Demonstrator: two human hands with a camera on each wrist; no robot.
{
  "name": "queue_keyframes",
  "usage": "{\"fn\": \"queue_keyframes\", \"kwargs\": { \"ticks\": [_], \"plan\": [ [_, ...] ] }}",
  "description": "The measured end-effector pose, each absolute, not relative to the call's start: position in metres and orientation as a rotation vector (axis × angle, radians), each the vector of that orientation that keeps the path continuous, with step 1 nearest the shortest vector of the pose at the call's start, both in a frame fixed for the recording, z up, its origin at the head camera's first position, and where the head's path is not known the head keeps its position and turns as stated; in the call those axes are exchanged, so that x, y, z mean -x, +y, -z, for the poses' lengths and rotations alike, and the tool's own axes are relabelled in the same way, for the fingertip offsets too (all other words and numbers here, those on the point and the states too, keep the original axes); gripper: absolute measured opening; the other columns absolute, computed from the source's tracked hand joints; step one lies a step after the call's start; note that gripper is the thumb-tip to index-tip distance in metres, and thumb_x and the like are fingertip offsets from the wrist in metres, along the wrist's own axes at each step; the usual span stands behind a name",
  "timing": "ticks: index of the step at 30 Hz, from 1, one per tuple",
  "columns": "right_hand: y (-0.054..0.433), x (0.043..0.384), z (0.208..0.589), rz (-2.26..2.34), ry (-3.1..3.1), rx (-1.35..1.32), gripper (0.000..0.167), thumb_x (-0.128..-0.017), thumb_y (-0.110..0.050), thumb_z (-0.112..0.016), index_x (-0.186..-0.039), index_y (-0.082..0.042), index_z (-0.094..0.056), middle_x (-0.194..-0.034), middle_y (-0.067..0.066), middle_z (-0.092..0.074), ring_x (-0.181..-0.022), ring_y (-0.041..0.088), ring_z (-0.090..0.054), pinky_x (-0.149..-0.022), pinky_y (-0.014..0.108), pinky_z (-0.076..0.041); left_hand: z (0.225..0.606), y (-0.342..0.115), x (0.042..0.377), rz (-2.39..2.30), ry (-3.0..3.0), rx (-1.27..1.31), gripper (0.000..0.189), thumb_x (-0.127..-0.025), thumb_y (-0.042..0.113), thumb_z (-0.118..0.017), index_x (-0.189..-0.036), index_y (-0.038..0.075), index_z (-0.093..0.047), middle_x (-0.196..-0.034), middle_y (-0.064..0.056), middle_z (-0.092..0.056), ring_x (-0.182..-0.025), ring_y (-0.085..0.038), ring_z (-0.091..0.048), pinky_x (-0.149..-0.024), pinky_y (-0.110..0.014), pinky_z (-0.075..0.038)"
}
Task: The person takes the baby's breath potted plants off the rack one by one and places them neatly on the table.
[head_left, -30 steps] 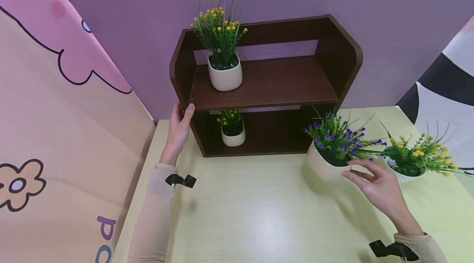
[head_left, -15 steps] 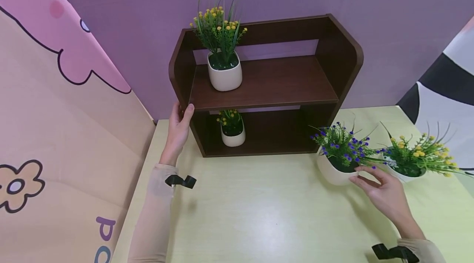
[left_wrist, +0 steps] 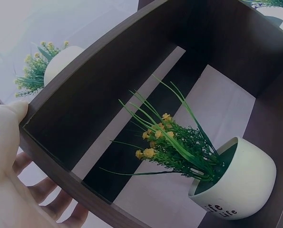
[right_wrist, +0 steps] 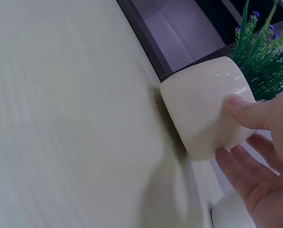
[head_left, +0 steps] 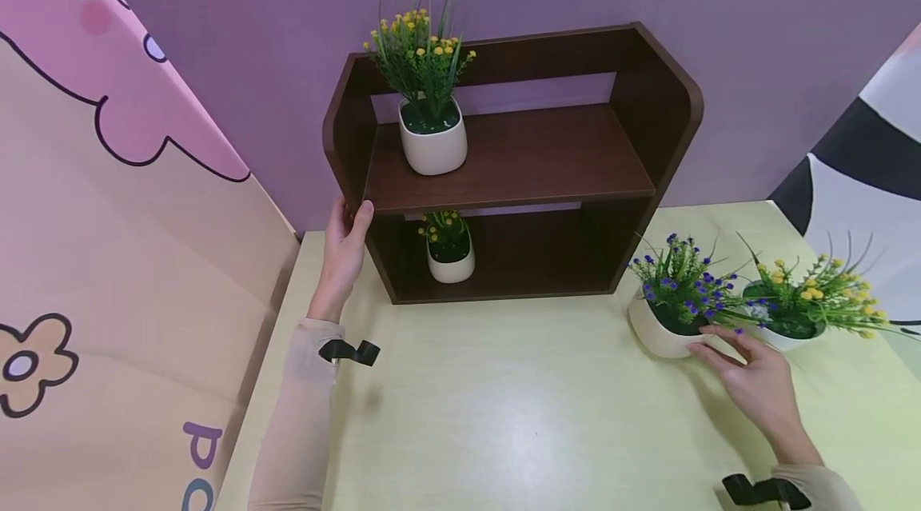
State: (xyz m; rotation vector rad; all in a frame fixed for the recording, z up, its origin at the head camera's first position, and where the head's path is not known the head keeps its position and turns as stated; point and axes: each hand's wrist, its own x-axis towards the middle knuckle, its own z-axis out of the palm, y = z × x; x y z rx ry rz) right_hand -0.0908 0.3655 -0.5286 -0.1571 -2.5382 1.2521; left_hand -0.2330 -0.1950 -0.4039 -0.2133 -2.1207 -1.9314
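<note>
My left hand (head_left: 341,259) grips the left side panel of a dark brown two-tier shelf (head_left: 554,155), thumb at the front edge and fingers behind it. On the right, my right hand (head_left: 757,387) pinches the rim of a white pot holding a potted plant with blue-purple flowers (head_left: 663,335). In the right wrist view, thumb and fingers lie on the pot's smooth wall (right_wrist: 203,107), with its base close to the tabletop. The pot stands just off the shelf's lower right corner, its leaves overlapping a yellow-flowered potted plant (head_left: 791,327) beside it.
One yellow-flowered potted plant (head_left: 434,151) stands on the upper tier at left, and a smaller-looking one (head_left: 452,267) sits on the lower tier beneath it. The pale tabletop (head_left: 489,399) spreads in front of the shelf. Purple cloth (head_left: 288,55) hangs behind.
My right hand has moved the blue-purple potted plant rightward, away from the shelf's front right corner and closer to the yellow-flowered one. My left hand keeps its grip on the shelf.
</note>
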Motion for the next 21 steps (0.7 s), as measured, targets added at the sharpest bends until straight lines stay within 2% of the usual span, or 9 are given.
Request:
{"fn": "queue_keyframes", "kwargs": {
  "ticks": [3, 9, 13, 17, 21],
  "plan": [
    [0.3651, 0.0931, 0.5308, -1.227, -2.538, 0.158, 0.037, -0.091, -0.023, -0.088, -0.117, 0.0, -0.077, -0.108, -0.05, -0.055, -0.109, -0.031, -0.042, -0.086, -0.003, -0.037, 0.4034, -0.1953, 0.2326, 1.931, -2.122, 0.213, 0.05, -0.113, 0.026, -0.051, -0.158, 0.007, -0.039, -0.153, -0.012, -0.05, -0.146, -0.023, -0.046, -0.129, -0.047, -0.033],
    [0.3684, 0.0938, 0.532, -1.21, -2.608, 0.186, 0.043, -0.094, -0.03, -0.084, -0.122, 0.001, -0.075, -0.107, -0.052, -0.049, -0.102, -0.032, -0.042, -0.077, 0.002, -0.039, 0.4024, -0.1948, 0.231, 1.93, -2.119, 0.206, 0.049, -0.113, 0.026, -0.052, -0.157, 0.007, -0.04, -0.153, -0.011, -0.051, -0.145, -0.022, -0.047, -0.128, -0.047, -0.034],
    [0.3699, 0.0944, 0.5321, -1.257, -2.592, 0.163, 0.039, -0.094, -0.027, -0.084, -0.121, -0.001, -0.075, -0.107, -0.05, -0.052, -0.102, -0.033, -0.044, -0.08, -0.002, -0.041, 0.4024, -0.1955, 0.2308, 1.936, -2.111, 0.217, 0.049, -0.113, 0.025, -0.052, -0.158, 0.008, -0.039, -0.153, -0.01, -0.051, -0.146, -0.021, -0.047, -0.129, -0.046, -0.034],
    [0.3702, 0.0942, 0.531, -1.286, -2.557, 0.142, 0.029, -0.093, -0.022, -0.085, -0.117, -0.008, -0.078, -0.107, -0.047, -0.057, -0.102, -0.032, -0.048, -0.082, -0.003, -0.044, 0.4032, -0.1961, 0.232, 1.952, -2.102, 0.233, 0.05, -0.113, 0.025, -0.052, -0.159, 0.01, -0.039, -0.155, -0.009, -0.049, -0.149, -0.02, -0.045, -0.13, -0.044, -0.032],
    [0.3696, 0.0922, 0.5279, -1.317, -2.524, 0.187, 0.028, -0.093, -0.02, -0.085, -0.118, -0.01, -0.077, -0.108, -0.047, -0.056, -0.101, -0.032, -0.049, -0.083, -0.003, -0.045, 0.405, -0.1968, 0.2332, 1.963, -2.101, 0.234, 0.049, -0.114, 0.026, -0.051, -0.158, 0.009, -0.039, -0.154, -0.009, -0.05, -0.148, -0.019, -0.045, -0.13, -0.042, -0.032]
  ]
}}
